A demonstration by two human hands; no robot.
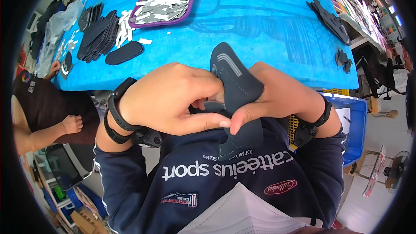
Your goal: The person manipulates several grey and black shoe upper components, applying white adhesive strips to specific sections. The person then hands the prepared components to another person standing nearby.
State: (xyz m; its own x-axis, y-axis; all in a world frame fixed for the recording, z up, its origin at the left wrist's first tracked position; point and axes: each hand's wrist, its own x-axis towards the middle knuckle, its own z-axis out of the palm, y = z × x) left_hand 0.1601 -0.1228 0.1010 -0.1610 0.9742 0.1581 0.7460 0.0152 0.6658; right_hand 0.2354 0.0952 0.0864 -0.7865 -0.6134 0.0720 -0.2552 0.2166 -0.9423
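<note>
A dark grey stitched fabric piece [238, 78] with pale curved stripes near its upper end is held up in front of my chest. It is bent, and its lower flap hangs against my shirt. My left hand [182, 97] grips it from the left, fingers curled behind a fold and partly hidden. From the right, my right hand [266, 93] pinches its edge, the fingers behind the piece out of sight. Both thumbs press close together at its middle. Each wrist wears a black strap. A single black oval pad [124, 52] lies on the blue table beyond my left hand.
The blue-covered table [255, 21] carries a purple basket [193, 0] of white and grey strips. Stacked black pads [97, 36] lie at left, dark pieces [329, 20] at right. Another person's hand [71, 124] is at left. A blue crate [357, 125] stands right of me.
</note>
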